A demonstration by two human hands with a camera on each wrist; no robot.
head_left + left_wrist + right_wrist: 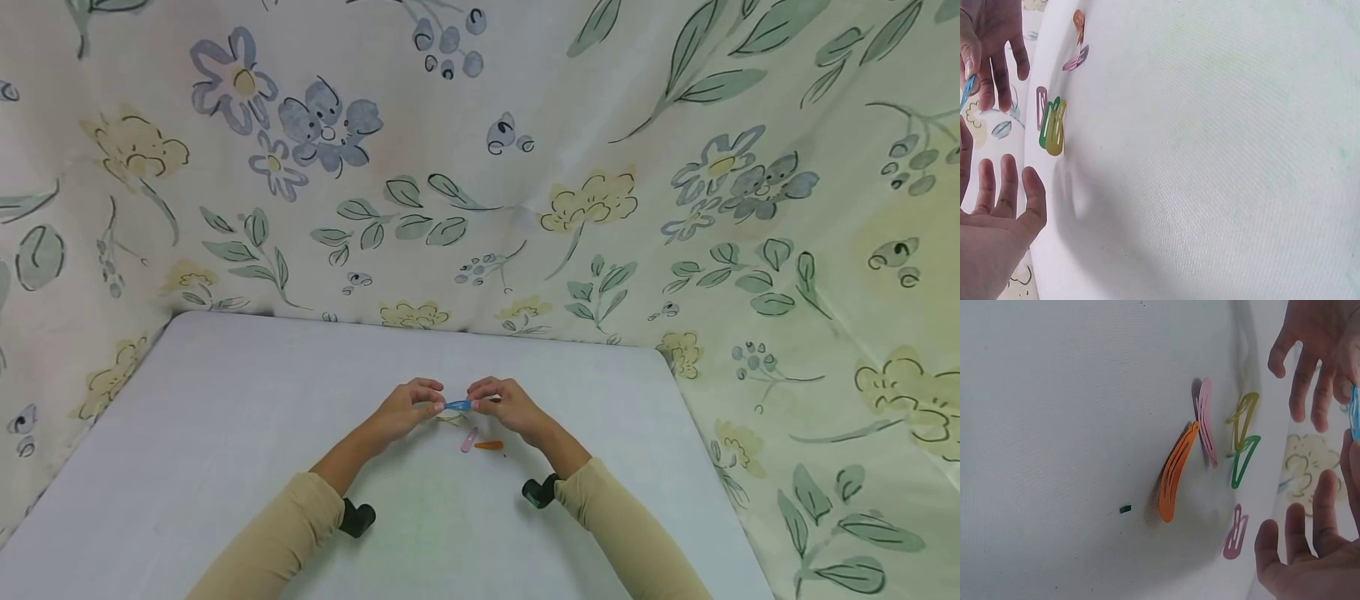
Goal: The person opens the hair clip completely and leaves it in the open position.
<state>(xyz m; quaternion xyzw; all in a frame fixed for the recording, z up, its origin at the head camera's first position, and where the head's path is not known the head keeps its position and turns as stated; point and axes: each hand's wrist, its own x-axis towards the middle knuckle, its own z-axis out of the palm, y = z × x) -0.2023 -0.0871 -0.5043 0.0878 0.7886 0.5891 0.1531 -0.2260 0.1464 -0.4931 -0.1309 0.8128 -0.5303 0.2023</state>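
Pinches a blue hair clip [457, 406] end to end above a white table [225, 400]. Grips its nine-o'clock end between the thumb and a fingertip of the left hand [405, 410], with the other fingers loosely spread; grips its three-o'clock end with the right hand [516, 412] in like fashion, thumb against fingertip, the rest parted.

Has a pink clip [469, 440] near at hand toward five o'clock and an orange clip [489, 445] between four and five, just beside the pink one on the table. In the left wrist view, shows a yellow clip [1055, 147] overlapping a green clip [1043, 139], with a mauve clip [1039, 109] close by at eleven o'clock. In the right wrist view, shows a small green scrap [1125, 509] at eight o'clock from the orange clip.

Wears tan sleeves [262, 533], reaching in from eight and four o'clock, with black devices [358, 518] at the wrists. Works before a floral backdrop [480, 83], hung at twelve o'clock beyond the table's far edge.
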